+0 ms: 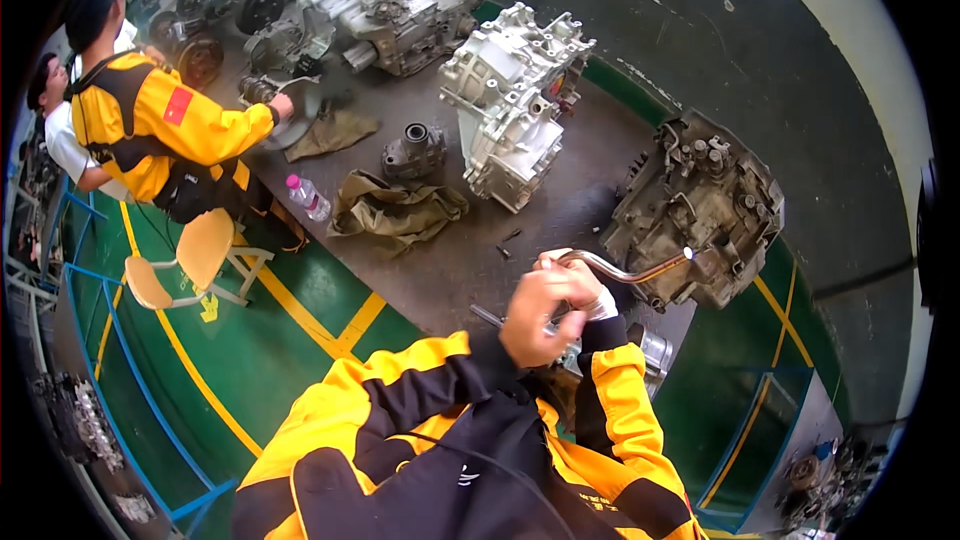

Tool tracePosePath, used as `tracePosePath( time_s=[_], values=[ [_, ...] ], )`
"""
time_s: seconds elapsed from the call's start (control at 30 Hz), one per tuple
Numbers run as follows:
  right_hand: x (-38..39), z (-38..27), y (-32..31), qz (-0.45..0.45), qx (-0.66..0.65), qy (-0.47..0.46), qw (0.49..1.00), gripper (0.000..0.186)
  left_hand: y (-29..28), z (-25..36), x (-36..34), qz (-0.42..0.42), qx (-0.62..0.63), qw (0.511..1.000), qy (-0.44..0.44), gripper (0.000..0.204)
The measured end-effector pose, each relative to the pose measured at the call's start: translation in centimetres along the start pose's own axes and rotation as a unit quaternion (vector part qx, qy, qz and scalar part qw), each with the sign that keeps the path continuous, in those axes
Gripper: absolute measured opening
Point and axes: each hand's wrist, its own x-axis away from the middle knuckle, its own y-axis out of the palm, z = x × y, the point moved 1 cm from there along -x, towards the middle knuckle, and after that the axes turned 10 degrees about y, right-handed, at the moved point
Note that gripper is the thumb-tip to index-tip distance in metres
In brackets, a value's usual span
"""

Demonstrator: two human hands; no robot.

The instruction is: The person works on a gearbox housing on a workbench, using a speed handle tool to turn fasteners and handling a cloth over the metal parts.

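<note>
Both hands are together in front of my chest, at the near edge of the bench. My left hand (538, 325) is closed, fingers curled, overlapping the right; what is in it, if anything, is hidden. Behind it, my right hand (572, 283), with a white wrap at the wrist, is closed at the near end of a bent, shiny metal tube (625, 274). The tube reaches right, in front of a dirty gearbox housing (700, 205). A thin metal rod (487, 316) sticks out left of my left hand. Below my hands, a metal part (653, 352) is partly covered by my sleeves.
A clean silver gearbox casing (515, 90) stands mid-bench, beside a small cylindrical housing (414, 150), a brown cloth (395, 210) and a bottle with a pink cap (308, 198). More gearboxes (390, 15) lie beyond. At left stand a co-worker (165, 115) and a chair (205, 248).
</note>
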Motion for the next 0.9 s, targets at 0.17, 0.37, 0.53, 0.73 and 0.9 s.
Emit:
tracePosePath(
  time_s=[0.17,0.37,0.53,0.73,0.9],
  values=[
    [0.5,-0.9,-0.4,-0.223,-0.006,0.046,0.974,0.030,1.6,-6.3,10.1,-0.044,0.002,0.952,-0.302,0.044],
    [0.1,-0.8,2.6,-0.218,-0.003,0.043,0.975,0.050,6.2,-10.0,16.7,-0.235,0.002,0.917,-0.323,0.038],
    [-0.9,0.8,1.3,-0.194,-0.010,-0.009,0.981,0.055,6.5,-9.5,16.5,-0.257,-0.094,0.922,-0.275,0.029],
    [-1.3,1.2,0.9,-0.085,0.018,0.011,0.996,0.065,7.2,-10.3,17.6,-0.216,-0.105,0.947,-0.211,0.023],
    [-0.9,-0.1,1.6,-0.019,-0.012,-0.014,1.000,0.067,7.2,-10.4,17.8,-0.188,-0.112,0.953,-0.208,0.021]
  ],
)
